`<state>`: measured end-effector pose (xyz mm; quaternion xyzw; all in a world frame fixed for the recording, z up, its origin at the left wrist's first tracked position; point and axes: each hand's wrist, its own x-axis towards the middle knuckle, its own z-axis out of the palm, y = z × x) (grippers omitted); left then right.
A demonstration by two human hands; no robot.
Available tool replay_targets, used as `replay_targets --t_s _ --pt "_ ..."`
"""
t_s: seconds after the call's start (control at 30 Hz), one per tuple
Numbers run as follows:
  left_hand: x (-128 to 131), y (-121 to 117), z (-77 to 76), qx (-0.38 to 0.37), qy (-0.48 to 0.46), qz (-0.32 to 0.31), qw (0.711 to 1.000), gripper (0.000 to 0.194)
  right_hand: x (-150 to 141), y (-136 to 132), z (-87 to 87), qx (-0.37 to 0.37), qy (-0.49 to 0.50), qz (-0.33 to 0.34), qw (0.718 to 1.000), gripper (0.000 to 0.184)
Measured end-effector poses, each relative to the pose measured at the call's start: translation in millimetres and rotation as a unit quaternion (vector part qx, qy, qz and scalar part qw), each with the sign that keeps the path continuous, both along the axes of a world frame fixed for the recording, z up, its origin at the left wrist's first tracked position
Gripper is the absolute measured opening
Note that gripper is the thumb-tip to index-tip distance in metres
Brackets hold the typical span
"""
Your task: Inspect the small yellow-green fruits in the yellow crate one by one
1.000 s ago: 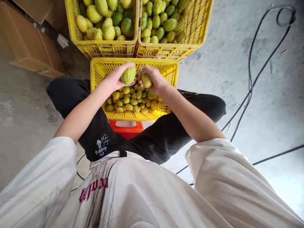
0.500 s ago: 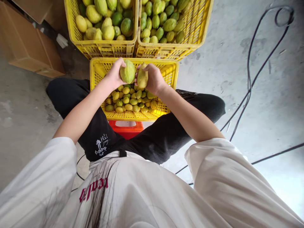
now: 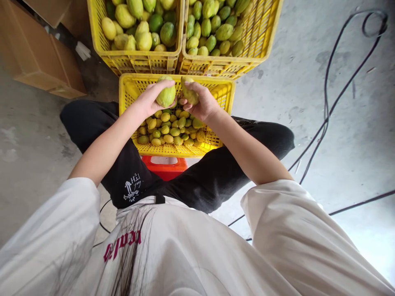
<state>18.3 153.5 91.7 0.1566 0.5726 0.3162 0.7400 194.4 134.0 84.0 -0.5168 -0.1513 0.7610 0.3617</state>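
Note:
My left hand (image 3: 152, 98) is closed round a large green-yellow lemon (image 3: 166, 91), thumb across its upper side. A smaller, greenish lemon (image 3: 189, 91) sits tilted in my right hand (image 3: 204, 101), pinched between thumb and fingers. The two lemons are a short gap apart, held over the near yellow crate (image 3: 177, 151). Small yellow and green lemons (image 3: 168, 129) cover part of that crate's floor beneath my hands.
Two more yellow crates (image 3: 138, 61) (image 3: 222, 61) stand behind, both holding larger lemons. A red plastic stool (image 3: 166, 170) shows between my legs. Cardboard boxes (image 3: 40, 53) are at the left, and a black cable (image 3: 327, 117) loops over the concrete floor at the right.
The lemon in my right hand has turned from upright to tilted, and the fingers have shifted on it. The gap between the lemons looks slightly different; my left hand keeps its lemon.

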Motion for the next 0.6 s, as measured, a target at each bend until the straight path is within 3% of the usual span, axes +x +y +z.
replay_targets --t_s 0.1,0.3,0.6 --pt "3 -2 9.5 0.009 0.006 -0.022 1.000 0.005 -4 0 0.9 -0.004 0.019 0.020 1.000 0.031" --pt "5 0 25.0 0.022 0.000 -0.020 1.000 0.026 -6 2 4.5 -0.013 0.045 0.021 0.999 0.044" --pt "5 0 22.5 0.030 -0.029 0.007 0.999 0.021 -10 0 23.2 -0.070 0.068 -0.103 0.990 0.002"
